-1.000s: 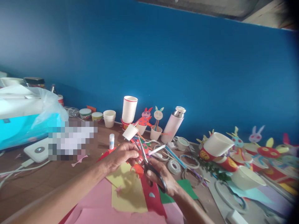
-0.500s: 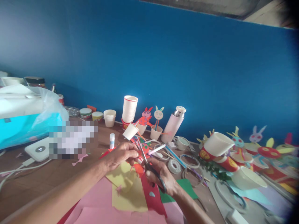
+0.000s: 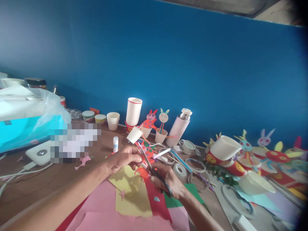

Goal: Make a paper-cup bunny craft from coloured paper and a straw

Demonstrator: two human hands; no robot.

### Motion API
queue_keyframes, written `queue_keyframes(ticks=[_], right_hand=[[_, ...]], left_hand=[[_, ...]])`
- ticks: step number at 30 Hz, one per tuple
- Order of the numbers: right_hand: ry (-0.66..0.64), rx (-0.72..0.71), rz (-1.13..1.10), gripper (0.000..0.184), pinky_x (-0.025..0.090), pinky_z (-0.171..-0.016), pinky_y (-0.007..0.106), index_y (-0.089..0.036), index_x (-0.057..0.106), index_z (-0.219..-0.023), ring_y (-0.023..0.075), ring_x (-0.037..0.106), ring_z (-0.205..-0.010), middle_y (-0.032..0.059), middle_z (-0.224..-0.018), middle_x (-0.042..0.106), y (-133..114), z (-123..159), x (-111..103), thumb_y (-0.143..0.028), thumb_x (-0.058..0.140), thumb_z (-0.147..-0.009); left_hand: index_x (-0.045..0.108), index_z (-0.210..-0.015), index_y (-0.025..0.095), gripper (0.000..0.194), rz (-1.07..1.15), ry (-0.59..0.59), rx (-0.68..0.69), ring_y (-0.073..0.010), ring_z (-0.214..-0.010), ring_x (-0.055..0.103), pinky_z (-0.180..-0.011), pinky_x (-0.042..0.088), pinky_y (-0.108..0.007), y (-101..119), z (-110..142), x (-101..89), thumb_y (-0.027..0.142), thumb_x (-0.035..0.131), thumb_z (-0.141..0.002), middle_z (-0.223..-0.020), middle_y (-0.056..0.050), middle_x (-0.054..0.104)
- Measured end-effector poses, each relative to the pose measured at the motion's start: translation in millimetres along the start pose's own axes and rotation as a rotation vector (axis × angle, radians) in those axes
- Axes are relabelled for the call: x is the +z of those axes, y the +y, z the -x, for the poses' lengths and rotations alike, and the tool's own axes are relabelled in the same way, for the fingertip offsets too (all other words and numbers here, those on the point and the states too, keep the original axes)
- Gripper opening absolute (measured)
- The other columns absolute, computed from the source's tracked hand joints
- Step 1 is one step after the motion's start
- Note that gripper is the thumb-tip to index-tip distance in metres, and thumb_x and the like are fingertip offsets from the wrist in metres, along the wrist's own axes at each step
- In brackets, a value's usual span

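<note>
My right hand (image 3: 169, 181) grips dark-handled scissors (image 3: 160, 178), with the blades pointing up and to the left. Closed in a pinch, my left hand (image 3: 126, 158) holds a small piece of red paper (image 3: 145, 163) against the blades; my fingers hide part of it. An orange-red paper curl (image 3: 141, 173) shows just below the fingers. Under both hands lie a yellow paper sheet (image 3: 134, 200), a red strip (image 3: 156, 210), a green sheet (image 3: 174, 201) and pink sheets (image 3: 101, 205). A pink scrap (image 3: 122, 194) rests on the yellow sheet.
Behind my hands stand a glue stick (image 3: 115, 144), a tilted paper cup (image 3: 134, 134), a cup stack (image 3: 134, 110) and a pink thermos (image 3: 179, 128). A tape roll (image 3: 180, 171) lies to the right, near several rabbit-figure cups (image 3: 247, 162). A white power bank (image 3: 39, 154) is at left.
Both hands stay almost in place, with the scissors and red paper still held. The scissor blades have shifted slightly at the paper. The camera view has moved a little.
</note>
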State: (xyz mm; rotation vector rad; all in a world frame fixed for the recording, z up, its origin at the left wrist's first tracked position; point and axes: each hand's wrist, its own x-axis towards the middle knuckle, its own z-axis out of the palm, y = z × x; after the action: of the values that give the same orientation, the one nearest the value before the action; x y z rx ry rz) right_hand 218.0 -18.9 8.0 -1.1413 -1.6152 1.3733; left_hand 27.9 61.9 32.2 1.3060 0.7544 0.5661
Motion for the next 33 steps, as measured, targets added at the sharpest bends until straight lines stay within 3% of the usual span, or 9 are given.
queue_keyframes(ticks=[9,18,20,27,33], right_hand=[[-0.057,0.028,0.064,0.037,0.032,-0.038,0.017,-0.016,0.057,-0.095,0.0056,0.043,-0.040,-0.0055,-0.053,0.047,0,1,-20,-0.044,0.062,-0.073],[0.071,0.087,0.002,0.040,0.033,-0.039,0.018,-0.020,0.046,-0.096,0.0076,0.045,-0.042,-0.0062,-0.057,0.052,17,-8,-27,-0.044,0.064,-0.070],[0.102,0.105,0.126,0.038,0.033,-0.041,0.018,-0.020,0.047,-0.096,0.0089,0.047,-0.045,-0.0058,-0.058,0.052,20,-8,-28,-0.043,0.063,-0.070],[0.296,0.083,1.048,0.027,0.032,-0.055,0.025,-0.020,0.054,-0.098,0.0189,0.058,-0.066,0.0028,-0.071,0.064,11,0,-34,-0.025,0.057,-0.072],[0.234,0.162,1.243,0.022,0.028,-0.054,0.027,-0.021,0.057,-0.093,0.0232,0.061,-0.070,0.0063,-0.077,0.067,3,5,-33,-0.022,0.050,-0.072]], left_hand=[[0.059,-0.062,0.012,0.013,-0.060,-0.009,-0.017,-0.0089,-0.048,0.051,-0.047,0.038,-0.020,4,3,-3.8,0.024,0.064,-0.063,-0.052,0.000,0.058],[0.060,-0.067,0.012,0.012,-0.067,-0.028,0.046,-0.0081,-0.049,0.050,-0.051,0.037,-0.020,8,6,-3.9,0.024,0.063,-0.066,-0.057,0.000,0.060],[0.059,-0.066,0.013,0.012,-0.103,-0.026,0.074,-0.0085,-0.050,0.050,-0.052,0.038,-0.021,8,6,-3.2,0.025,0.062,-0.067,-0.058,0.000,0.060],[0.060,-0.068,0.015,0.012,-0.340,0.031,0.231,-0.0103,-0.053,0.052,-0.053,0.040,-0.021,2,3,-0.7,0.026,0.058,-0.071,-0.059,0.000,0.058],[0.059,-0.066,0.014,0.016,-0.524,0.111,0.332,-0.0099,-0.051,0.050,-0.048,0.037,-0.020,-7,-2,1.9,0.028,0.055,-0.073,-0.057,0.001,0.056]])
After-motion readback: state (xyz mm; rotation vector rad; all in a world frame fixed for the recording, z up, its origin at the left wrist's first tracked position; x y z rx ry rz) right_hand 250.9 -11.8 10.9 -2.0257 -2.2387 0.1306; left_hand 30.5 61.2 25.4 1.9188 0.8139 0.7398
